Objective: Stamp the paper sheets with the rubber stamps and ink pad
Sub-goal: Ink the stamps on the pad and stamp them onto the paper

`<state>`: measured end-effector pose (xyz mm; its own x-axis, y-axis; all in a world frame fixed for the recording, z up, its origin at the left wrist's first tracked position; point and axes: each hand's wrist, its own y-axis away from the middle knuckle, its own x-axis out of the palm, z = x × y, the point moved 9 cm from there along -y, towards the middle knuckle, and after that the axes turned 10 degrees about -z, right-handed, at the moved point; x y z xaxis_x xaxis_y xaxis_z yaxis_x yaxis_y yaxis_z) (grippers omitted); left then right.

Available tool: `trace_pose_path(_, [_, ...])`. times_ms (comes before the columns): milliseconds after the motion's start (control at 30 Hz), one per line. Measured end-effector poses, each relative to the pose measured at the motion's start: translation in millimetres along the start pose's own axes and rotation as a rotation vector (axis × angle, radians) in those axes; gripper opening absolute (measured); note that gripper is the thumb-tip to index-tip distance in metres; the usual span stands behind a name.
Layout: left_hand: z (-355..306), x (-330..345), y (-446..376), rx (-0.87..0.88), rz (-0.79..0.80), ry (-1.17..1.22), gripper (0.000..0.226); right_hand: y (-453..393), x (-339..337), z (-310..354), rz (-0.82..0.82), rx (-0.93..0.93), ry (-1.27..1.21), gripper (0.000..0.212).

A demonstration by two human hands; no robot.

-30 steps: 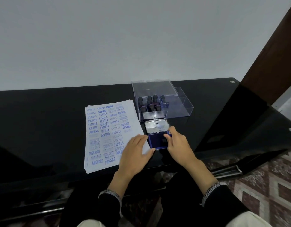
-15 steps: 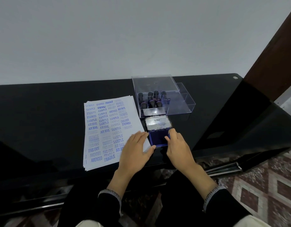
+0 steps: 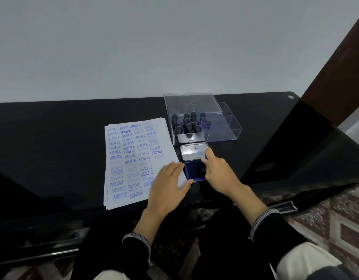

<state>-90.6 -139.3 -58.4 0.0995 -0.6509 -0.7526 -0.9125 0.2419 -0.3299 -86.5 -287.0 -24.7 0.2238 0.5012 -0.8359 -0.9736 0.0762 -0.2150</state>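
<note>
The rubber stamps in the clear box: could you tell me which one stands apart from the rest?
The rightmost stamp, alone beyond the divider, in the compartment with the blue base; the other six cluster in the left compartment.

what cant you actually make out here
Head view:
- Sheets under the top one in the paper stack: covered, only edges show.
- Near right corner of the stack: under the left hand.
- Part of the ink pad: behind the right hand.
- Small print on its lid: too small.
- Faces of the stamps in the clear box: turned down.

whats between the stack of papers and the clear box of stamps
In the head view, only bare black table separates the paper sheets from the clear box; a narrow strip.
</note>
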Motion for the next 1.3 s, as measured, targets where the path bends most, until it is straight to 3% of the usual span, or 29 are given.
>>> trace_pose_path(300, [-1,-1,0,0.003,0.002,-0.006,0.062,33,-5,2,-0.219,-0.026,0.027,0.017])
trace_pose_path(733, [-1,1,-1,0.013,-0.001,-0.013,0.061,-9,3,-5,0.03,0.023,0.013,0.013])
trace_pose_path(1100, [0,1,0,0.006,-0.018,-0.011,0.061,31,-2,-1,-0.221,-0.005,0.044,0.008])
trace_pose_path(1300, [0,2,0,0.007,-0.008,-0.015,0.061,23,0,-3,-0.169,-0.005,0.026,0.018])
